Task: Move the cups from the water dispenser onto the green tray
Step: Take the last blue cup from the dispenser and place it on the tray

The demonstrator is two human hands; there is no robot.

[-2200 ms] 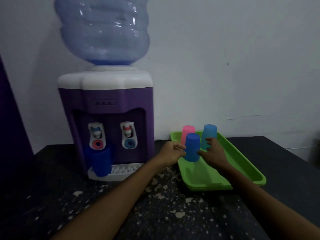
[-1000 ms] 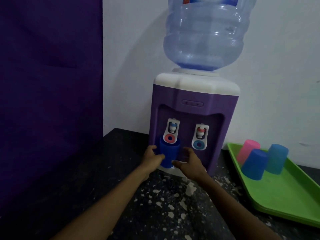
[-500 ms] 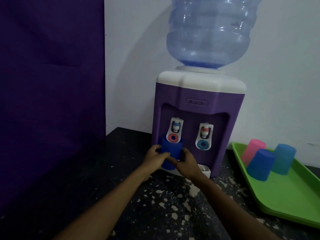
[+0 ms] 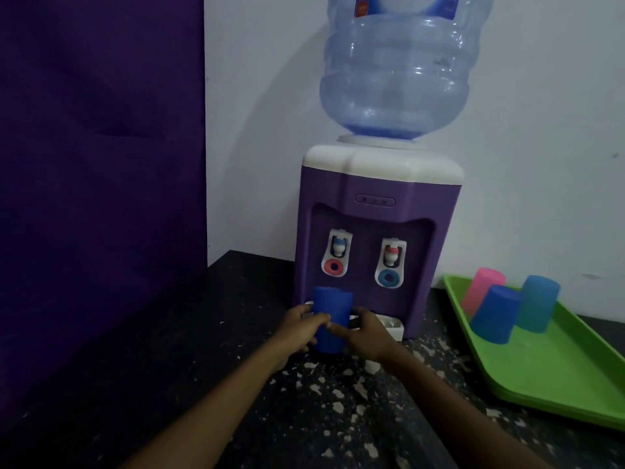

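Note:
A dark blue cup [image 4: 332, 309] stands upright in front of the purple water dispenser [image 4: 375, 231], just off its white drip tray [image 4: 392, 324]. My left hand [image 4: 299, 328] grips the cup's left side and my right hand [image 4: 367, 331] grips its right side. On the green tray [image 4: 554, 374] at the right, three cups stand upside down: a pink cup [image 4: 482, 287], a blue cup [image 4: 493, 318] and a teal cup [image 4: 537, 302].
A large clear water bottle [image 4: 395, 69] sits on top of the dispenser. A purple panel [image 4: 101, 164] rises along the left. The dark speckled counter [image 4: 321, 401] runs under my forearms, and a white wall lies behind.
Both hands left the blue cup on the tray, reached left to the dispenser and closed on the dark blue cup. That cup has come forward and down, away from under the left tap.

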